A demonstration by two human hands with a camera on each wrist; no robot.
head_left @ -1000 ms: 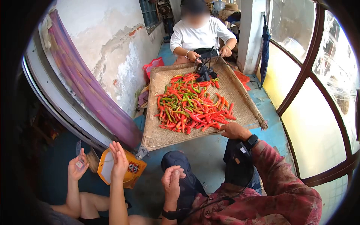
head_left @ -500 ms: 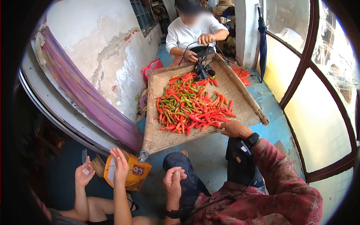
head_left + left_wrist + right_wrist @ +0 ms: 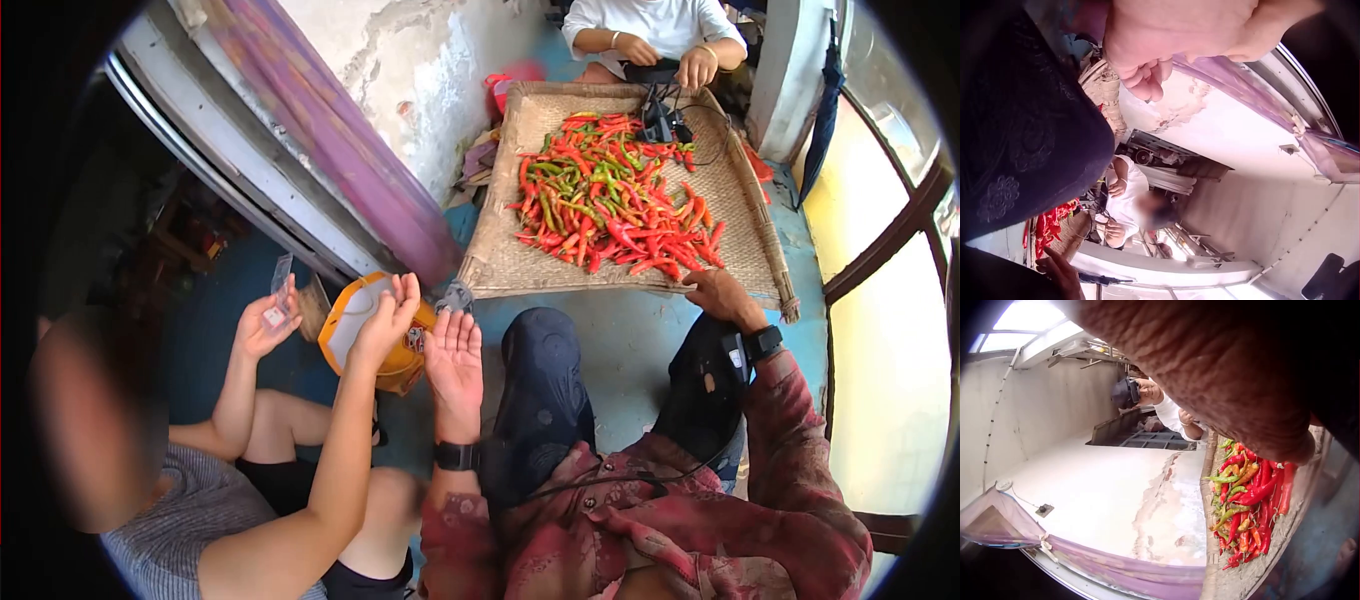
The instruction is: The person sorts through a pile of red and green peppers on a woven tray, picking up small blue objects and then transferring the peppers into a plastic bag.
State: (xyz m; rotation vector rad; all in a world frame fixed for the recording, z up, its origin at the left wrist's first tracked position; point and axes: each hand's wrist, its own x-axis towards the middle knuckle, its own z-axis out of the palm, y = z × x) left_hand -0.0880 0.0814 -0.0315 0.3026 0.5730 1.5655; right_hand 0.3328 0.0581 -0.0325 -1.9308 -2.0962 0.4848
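My left hand (image 3: 455, 365) is held palm up with its fingers extended and nothing on it; the left wrist view shows the same hand (image 3: 1179, 44) near the top. My right hand (image 3: 722, 298) touches the near right edge of a woven tray (image 3: 735, 270), its fingertips beside the red and green chili peppers (image 3: 600, 215). In the right wrist view that hand (image 3: 1210, 369) looms large over the peppers (image 3: 1247, 506) and hides part of the tray. A black device with cables (image 3: 660, 122) lies at the tray's far end.
Across the tray sits a person in a white shirt (image 3: 650, 20). Another person at my left holds a clear plastic piece (image 3: 278, 300) and raises an arm close to my left hand. A yellow container (image 3: 400, 370) stands between us; a dark umbrella (image 3: 822, 120) leans at the right.
The head view has swung down and left. My left hand has turned palm up and its fingers have straightened. The person opposite has lowered a raised hand; my right hand stays at the tray's edge.
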